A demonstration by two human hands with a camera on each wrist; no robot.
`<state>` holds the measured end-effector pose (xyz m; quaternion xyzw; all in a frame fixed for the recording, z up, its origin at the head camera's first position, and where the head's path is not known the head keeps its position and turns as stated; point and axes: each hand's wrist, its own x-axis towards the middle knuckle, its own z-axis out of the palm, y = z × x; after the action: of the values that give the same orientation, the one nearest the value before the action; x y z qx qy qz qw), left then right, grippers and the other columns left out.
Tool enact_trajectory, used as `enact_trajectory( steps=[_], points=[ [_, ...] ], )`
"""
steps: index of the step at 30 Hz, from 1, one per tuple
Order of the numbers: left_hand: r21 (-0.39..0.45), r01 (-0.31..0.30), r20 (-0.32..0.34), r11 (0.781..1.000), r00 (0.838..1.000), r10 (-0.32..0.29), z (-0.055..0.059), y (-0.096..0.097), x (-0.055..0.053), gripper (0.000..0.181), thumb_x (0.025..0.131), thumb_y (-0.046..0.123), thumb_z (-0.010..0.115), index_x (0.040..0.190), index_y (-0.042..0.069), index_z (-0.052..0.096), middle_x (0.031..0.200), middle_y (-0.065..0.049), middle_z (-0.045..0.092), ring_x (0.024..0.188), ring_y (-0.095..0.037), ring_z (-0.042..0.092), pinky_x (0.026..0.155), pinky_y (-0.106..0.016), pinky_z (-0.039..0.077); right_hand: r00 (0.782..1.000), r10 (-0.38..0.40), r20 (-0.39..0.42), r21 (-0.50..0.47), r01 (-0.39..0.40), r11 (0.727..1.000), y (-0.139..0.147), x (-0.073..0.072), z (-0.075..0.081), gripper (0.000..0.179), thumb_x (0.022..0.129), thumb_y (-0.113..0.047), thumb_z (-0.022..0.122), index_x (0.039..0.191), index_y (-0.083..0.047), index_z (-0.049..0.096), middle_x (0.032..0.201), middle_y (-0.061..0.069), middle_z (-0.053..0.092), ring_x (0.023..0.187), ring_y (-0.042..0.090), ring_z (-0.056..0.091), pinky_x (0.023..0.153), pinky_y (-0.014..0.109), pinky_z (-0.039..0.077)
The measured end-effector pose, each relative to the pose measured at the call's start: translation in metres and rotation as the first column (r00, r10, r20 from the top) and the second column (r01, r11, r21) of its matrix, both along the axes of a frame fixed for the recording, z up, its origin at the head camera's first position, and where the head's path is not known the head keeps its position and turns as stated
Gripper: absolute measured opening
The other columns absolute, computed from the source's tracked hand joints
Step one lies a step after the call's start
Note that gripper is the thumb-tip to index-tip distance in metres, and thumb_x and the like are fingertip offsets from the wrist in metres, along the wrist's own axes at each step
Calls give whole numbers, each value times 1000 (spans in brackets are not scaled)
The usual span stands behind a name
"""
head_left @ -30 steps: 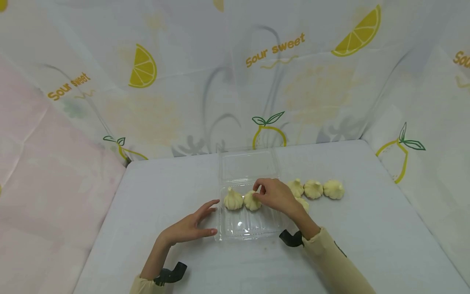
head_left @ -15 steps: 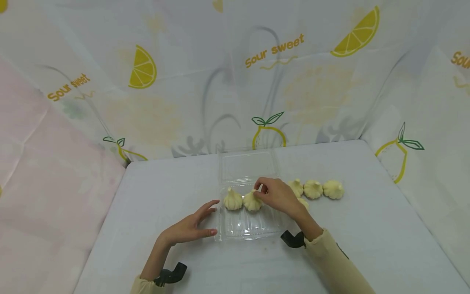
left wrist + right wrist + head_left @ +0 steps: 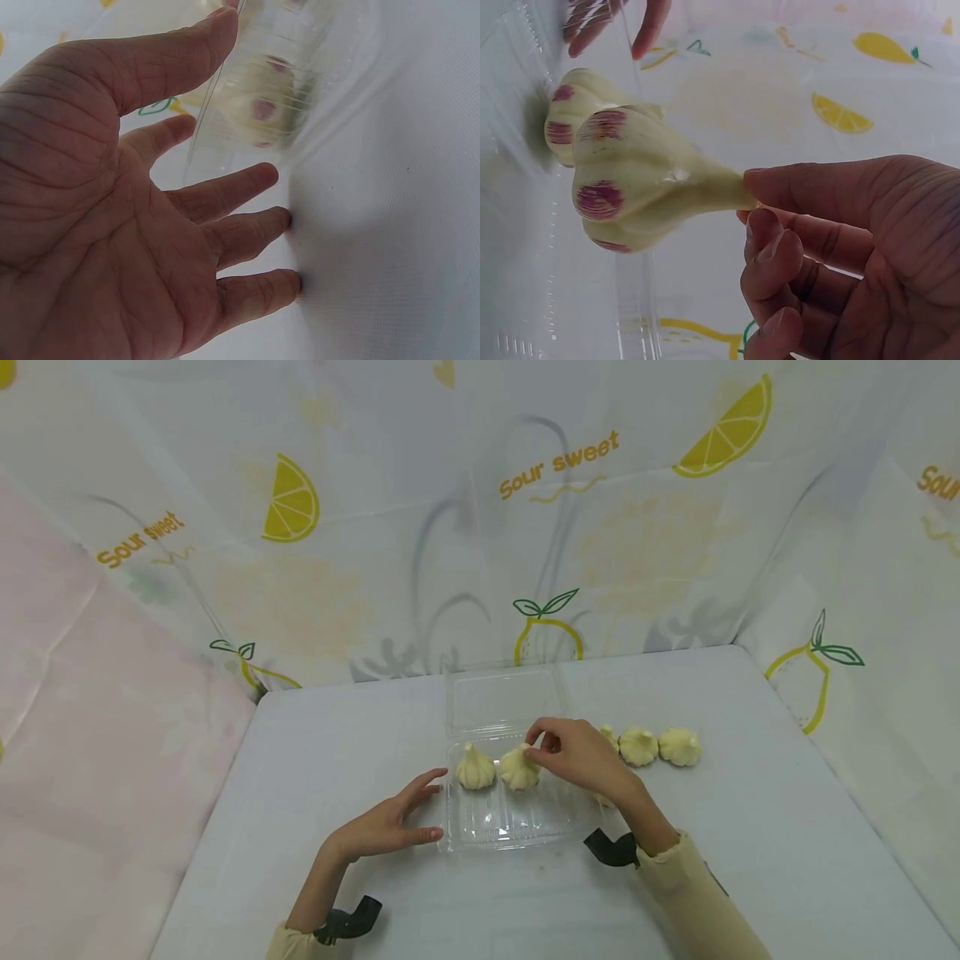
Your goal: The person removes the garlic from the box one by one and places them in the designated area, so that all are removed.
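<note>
My right hand (image 3: 581, 756) pinches a garlic bulb (image 3: 519, 771) by its stem, over the clear plastic box (image 3: 487, 839). In the right wrist view the pinched garlic bulb (image 3: 630, 176) is cream with purple patches, and thumb and fingertip meet on its stem end. Just left of it, another garlic bulb (image 3: 476, 768) sits upright in the box. My left hand (image 3: 386, 822) is at the box's left edge with fingers spread. The left wrist view has the thumb at the box rim and several fingertips near the white surface; whether the thumb touches is hard to tell.
The box's clear lid (image 3: 508, 697) lies folded back behind it. Right of the box, garlic bulbs (image 3: 638, 747) (image 3: 680, 747) stand in a row, others partly hidden by my right hand. A patterned cloth wall (image 3: 390, 577) rises behind the white table (image 3: 337, 727).
The right hand has shifted slightly right and up, and the garlic bulb in its pinch has moved a little with it. My left hand has stayed in place.
</note>
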<state>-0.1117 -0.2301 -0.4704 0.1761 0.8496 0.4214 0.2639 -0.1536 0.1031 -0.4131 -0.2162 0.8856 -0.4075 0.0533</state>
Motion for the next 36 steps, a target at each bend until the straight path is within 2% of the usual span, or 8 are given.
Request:
enact_trajectory(
  steps=[9,19,24,36],
  points=[
    [8,6,-4,1000,1000,-6,-1,-1,0,84,88,38,74,155,35,22,152,-19,38,142,-39,30,108,-66,23,999,11,-34,-59,-13,998,18,2,11,7,90,-16,73,95,-14,69,71,-7,60,65,11,56,59,29,46],
    [8,10,-3,1000,1000,-10,1,-1,-1,84,88,38,74,154,36,22,152,-19,38,142,-38,30,108,-65,23,1000,13,-5,-89,-14,996,37,6,24,6,90,-16,73,94,-15,69,73,-5,61,67,13,59,64,30,48],
    [7,13,-3,1000,1000,-13,2,0,0,85,88,38,74,155,35,22,152,-19,38,142,-38,30,109,-65,23,1000,1,5,-103,-1,995,46,7,26,5,90,-16,73,94,-15,69,73,-1,62,65,14,59,63,30,48],
    [4,3,12,1000,1000,-3,2,0,0,85,88,38,75,155,36,22,152,-18,37,143,-39,28,108,-66,23,998,-57,-18,-91,55,994,67,12,32,5,90,-20,74,91,-17,70,73,-2,61,67,15,58,60,29,47]
  ],
)
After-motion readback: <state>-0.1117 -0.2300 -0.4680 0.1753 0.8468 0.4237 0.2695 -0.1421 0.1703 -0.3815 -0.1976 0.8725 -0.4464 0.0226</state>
